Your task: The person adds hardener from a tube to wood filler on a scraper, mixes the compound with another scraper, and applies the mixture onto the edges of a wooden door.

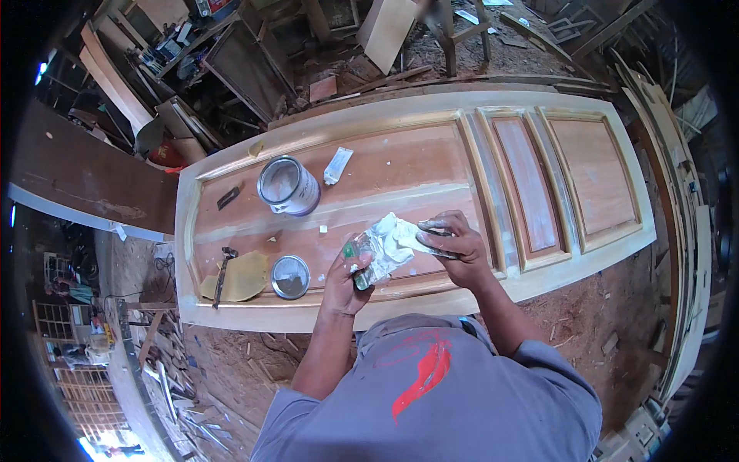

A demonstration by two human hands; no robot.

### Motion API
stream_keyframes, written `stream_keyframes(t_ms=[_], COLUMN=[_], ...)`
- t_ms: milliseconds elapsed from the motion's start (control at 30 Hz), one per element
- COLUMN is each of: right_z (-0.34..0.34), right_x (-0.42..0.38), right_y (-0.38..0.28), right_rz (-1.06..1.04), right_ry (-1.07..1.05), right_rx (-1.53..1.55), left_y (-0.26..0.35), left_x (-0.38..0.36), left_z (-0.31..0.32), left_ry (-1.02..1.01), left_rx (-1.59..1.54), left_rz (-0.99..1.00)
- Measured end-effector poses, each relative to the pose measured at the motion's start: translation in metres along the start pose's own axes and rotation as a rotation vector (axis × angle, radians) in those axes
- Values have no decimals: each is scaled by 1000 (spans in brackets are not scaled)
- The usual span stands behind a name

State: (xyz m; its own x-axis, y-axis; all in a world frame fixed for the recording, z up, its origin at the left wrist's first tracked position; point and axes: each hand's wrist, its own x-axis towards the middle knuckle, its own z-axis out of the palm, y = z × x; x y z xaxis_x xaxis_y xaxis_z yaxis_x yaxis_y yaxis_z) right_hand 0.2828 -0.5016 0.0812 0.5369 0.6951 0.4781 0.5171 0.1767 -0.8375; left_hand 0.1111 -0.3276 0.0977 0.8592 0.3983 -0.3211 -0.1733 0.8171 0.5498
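Note:
My left hand (350,268) is closed around a flat palette-like piece with a green patch, mostly hidden under a thick heap of white putty (390,245). My right hand (463,250) grips a thin, dark-edged scraper (436,251), its front coated in the same putty and touching the heap. Both hands are above a panelled wooden door (385,173) lying flat. On the door, left of my hands, stand an open paint can (288,185) and its round lid (290,276). A white tube (338,165) lies beyond them.
Yellowish sandpaper (245,277) lies at the door's near left, with a dark narrow tool (222,279) across it. A small black piece (229,198) rests farther back. Stacked boards (670,231) stand at the right, and wood scraps (223,362) litter the floor.

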Motion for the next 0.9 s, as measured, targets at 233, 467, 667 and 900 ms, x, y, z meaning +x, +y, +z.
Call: stream_keyframes(t_ms=[233,467,667,900], right_z=[-2,24,20,-26], right_x=[-22,-8,0,41], right_y=[-29,-57,-71,-79], right_rz=[552,755,683,-259], right_ry=[162,299,238,-133], right_rx=[237,696,744,-151], left_y=[0,-21,-25,-15], left_x=[-6,-1,1,-16], left_z=[0,15,12,26], left_ry=[146,-18,26,7], left_rx=[656,1243,1331,313], left_rz=[552,1053,1101,354])
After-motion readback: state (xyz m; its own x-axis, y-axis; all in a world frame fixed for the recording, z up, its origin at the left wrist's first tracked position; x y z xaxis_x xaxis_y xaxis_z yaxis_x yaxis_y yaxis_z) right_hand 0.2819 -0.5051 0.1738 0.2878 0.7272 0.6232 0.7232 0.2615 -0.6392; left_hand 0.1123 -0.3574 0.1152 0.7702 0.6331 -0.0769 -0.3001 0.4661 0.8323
